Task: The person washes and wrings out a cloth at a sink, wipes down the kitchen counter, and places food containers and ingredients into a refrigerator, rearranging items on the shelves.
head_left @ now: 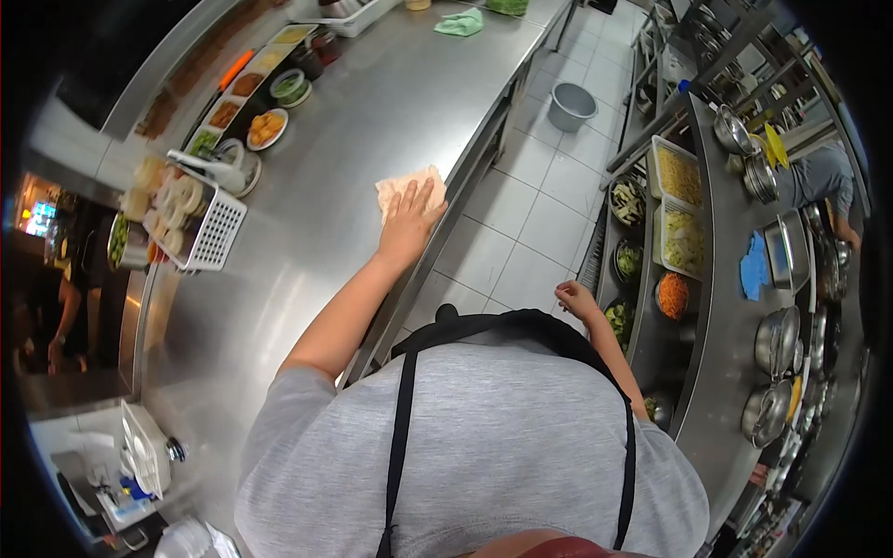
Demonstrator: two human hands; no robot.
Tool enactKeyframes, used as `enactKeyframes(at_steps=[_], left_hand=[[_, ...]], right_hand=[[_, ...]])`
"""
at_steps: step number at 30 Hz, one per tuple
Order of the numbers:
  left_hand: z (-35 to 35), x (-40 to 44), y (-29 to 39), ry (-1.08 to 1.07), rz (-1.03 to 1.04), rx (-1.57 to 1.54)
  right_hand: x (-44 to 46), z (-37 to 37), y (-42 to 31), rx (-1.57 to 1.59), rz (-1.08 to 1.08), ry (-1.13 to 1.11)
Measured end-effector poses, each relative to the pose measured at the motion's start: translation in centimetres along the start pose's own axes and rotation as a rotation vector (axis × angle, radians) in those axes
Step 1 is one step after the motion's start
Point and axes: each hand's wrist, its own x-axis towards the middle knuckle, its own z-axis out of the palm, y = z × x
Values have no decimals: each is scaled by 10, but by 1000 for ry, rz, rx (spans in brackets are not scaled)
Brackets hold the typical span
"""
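Note:
My left hand [410, 223] lies flat, fingers spread, on a pale peach cloth [402, 185]. The cloth rests on the steel counter [344, 139], close to its right edge. The palm presses the cloth rather than wrapping round it. On the other side, my right hand [577, 299] hangs in the air over the aisle with its fingers curled in; I see nothing in it. It is nearest to the shelf with bowls of cut vegetables.
Left: a white basket [216, 230], an orange-filled bowl [267, 129] and a topping row. A green cloth [459, 23] lies at the far end. A grey bucket [571, 106] stands on the floor. Right: shredded carrot [672, 295], a blue cloth [754, 266], metal pots [776, 341] and another person [820, 175].

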Motion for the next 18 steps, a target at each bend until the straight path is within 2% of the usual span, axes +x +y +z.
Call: enactKeyframes(at_steps=[2,4,6,8,9,11,12,13,14,15,16,17,18], left_hand=[[16,46,-3,43,-6,-9],[34,95,-2,153,-46,-1],[44,142,4,168,-21,24],[54,189,15,183,-25,55],[58,215,26,-36,-184,-500],[62,248,58,-330,13,-950],[64,256,82,-404,362,-820],[54,262,115,-213,412,-810],[34,270,140,-24,460,-797],[16,283,150,-26,455,-791],[-2,294,158,53,397,-845],[-7,301,164,134,328,-899],[-4,307,154,57,246,-915]], right_hand=[[2,-8,3,209,49,152],[1,-13,5,216,75,154],[14,-14,35,175,62,4],[38,-9,75,93,70,-50],[49,-9,92,16,75,-106],[82,-21,141,0,40,-165],[105,-29,171,29,3,-177],[105,-53,150,29,-7,-176],[94,-86,112,13,152,-158],[84,-114,74,-3,313,-144],[90,-137,63,-3,311,-154],[94,-161,61,12,224,-67],[98,-183,65,22,138,11]])
